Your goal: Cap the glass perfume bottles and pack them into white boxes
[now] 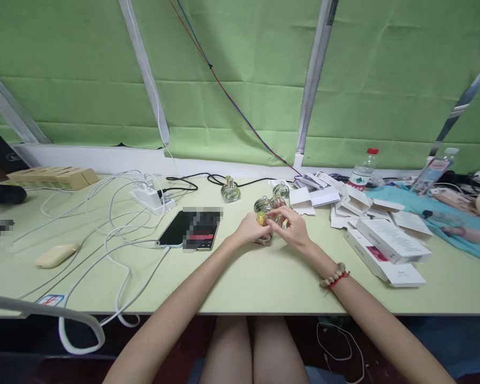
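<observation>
My left hand point(250, 228) is closed around a small glass perfume bottle, whose yellow cap point(261, 218) shows above the fingers; most of its body is hidden. Close beside it, my right hand point(291, 228) has its thumb and fingertips pinched together near the cap. What they hold, if anything, is too small to make out. Just behind the hands stand similar bottles: a clear one point(263, 204), a reddish one point(279, 200) and another clear one point(281, 189). Farther left is a round bottle with a yellow-green cap point(231, 191).
Left of my hands lie a phone point(175, 229), a power strip point(152, 197), tangled white cables point(112, 234) and a cream case point(56, 256). On the right are opened white boxes point(388, 242), a water bottle point(361, 173) and a blue plastic sheet point(448, 229). A long carton point(54, 177) lies back left.
</observation>
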{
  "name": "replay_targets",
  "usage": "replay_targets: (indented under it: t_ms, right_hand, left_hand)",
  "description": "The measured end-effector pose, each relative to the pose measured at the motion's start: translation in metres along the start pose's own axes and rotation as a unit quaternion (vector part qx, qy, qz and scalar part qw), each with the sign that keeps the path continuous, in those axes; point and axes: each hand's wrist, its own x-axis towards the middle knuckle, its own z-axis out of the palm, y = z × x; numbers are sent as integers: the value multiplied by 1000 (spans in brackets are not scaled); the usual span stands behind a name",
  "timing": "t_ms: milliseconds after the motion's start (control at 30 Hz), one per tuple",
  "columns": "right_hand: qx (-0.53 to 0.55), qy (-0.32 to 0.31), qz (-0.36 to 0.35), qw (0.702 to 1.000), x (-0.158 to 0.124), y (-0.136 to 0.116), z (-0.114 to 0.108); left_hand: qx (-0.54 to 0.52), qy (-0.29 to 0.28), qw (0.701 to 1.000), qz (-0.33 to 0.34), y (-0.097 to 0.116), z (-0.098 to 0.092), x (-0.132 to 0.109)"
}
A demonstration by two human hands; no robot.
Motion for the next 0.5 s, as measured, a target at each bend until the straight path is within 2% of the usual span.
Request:
replay_targets:
  t_ms: [100,200,500]
  right_hand:
    - [30,17,-3,999,0,-2,5]
    - [50,34,-3,998,0,-3,8]
    - [70,18,-4,997,-1,-8,8]
  left_hand:
    - [-1,-19,999,25,3,8,1]
    - [10,-19,1000,14,3,13,2]
    - [-6,-4,1000,27,1,14,1]
